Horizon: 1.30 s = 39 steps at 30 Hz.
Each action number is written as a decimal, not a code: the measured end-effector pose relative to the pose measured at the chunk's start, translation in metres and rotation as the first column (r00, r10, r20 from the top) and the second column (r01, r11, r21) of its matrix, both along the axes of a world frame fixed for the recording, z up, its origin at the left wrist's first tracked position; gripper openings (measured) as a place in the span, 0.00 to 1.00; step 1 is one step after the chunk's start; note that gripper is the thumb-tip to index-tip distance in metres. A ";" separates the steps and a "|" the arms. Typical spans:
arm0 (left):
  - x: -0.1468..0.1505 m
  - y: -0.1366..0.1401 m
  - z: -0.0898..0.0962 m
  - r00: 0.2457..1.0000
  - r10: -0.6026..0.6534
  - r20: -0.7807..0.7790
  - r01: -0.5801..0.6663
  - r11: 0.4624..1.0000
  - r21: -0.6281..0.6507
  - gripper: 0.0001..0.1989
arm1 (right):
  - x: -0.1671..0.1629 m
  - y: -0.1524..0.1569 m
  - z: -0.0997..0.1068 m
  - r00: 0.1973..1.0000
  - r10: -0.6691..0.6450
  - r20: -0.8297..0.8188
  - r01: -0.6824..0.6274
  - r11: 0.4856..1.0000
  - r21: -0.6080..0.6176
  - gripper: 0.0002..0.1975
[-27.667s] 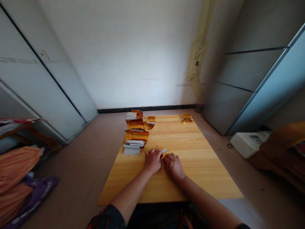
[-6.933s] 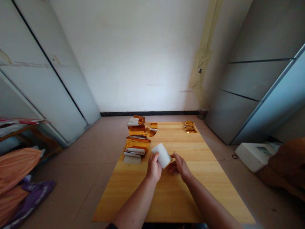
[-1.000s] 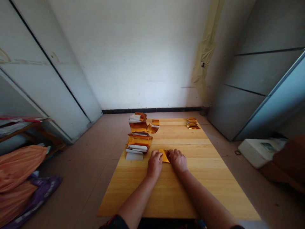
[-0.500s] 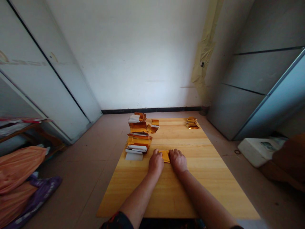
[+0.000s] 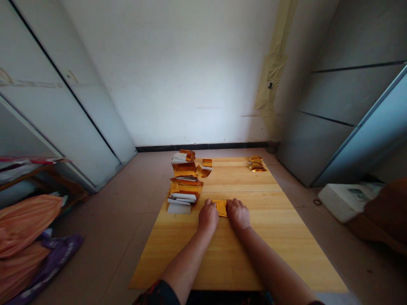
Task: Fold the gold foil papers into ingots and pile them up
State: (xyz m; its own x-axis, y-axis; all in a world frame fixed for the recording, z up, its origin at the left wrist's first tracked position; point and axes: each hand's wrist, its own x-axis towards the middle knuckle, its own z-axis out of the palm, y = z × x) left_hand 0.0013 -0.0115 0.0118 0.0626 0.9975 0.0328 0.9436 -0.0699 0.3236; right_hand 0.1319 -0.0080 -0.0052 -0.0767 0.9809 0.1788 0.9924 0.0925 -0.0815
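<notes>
A sheet of shiny gold foil paper (image 5: pixel 221 208) lies on the wooden table (image 5: pixel 229 254) between my two hands. My left hand (image 5: pixel 208 215) closes its fingers on the sheet's left edge. At the right edge, my right hand (image 5: pixel 238 214) does the same with curled fingers. The fingertips and the sheet's ends are partly hidden under the hands. To the left of my left hand is a stack of gold foil and white sheets (image 5: pixel 184 190). Farther back at the right corner rest several folded gold foil pieces (image 5: pixel 256 164).
Another bundle of gold and white paper (image 5: pixel 183 156) sits at the far left corner, with small gold pieces (image 5: pixel 203 170) beside it. Beyond the table stands a white wall (image 5: pixel 190 84). Cabinets (image 5: pixel 41 84) flank the left; a white foam box (image 5: pixel 343 201) is on the floor at right.
Both hands keep their grip on the gold foil sheet with hardly any movement. Slightly more of the sheet's right side shows now. The stacks are unchanged.
</notes>
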 end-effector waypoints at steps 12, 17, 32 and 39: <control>0.003 0.001 -0.001 0.995 -0.010 -0.100 0.009 1.000 -0.010 0.13 | -0.002 -0.002 0.004 1.000 -0.022 0.007 0.022 1.000 -0.016 0.10; 0.010 0.000 0.001 0.984 -0.001 -0.176 -0.002 1.000 -0.014 0.16 | -0.001 -0.004 0.006 0.999 -0.045 0.007 0.045 0.999 -0.021 0.12; -0.014 -0.009 -0.002 0.989 -0.105 -0.103 0.118 0.983 0.139 0.16 | 0.028 -0.006 0.010 1.000 0.022 -0.010 -0.021 0.999 0.025 0.13; -0.023 -0.010 -0.005 0.992 -0.117 -0.049 0.123 0.980 0.158 0.16 | 0.022 -0.001 0.015 0.989 -0.022 -0.148 0.020 1.000 -0.017 0.17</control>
State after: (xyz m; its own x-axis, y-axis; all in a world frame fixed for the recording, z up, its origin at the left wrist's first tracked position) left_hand -0.0218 -0.0214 0.0069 0.1860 0.9647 0.1866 0.9369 -0.2314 0.2621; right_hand 0.1538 -0.0088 0.0095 -0.0297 0.9848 0.1713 0.9711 0.0690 -0.2286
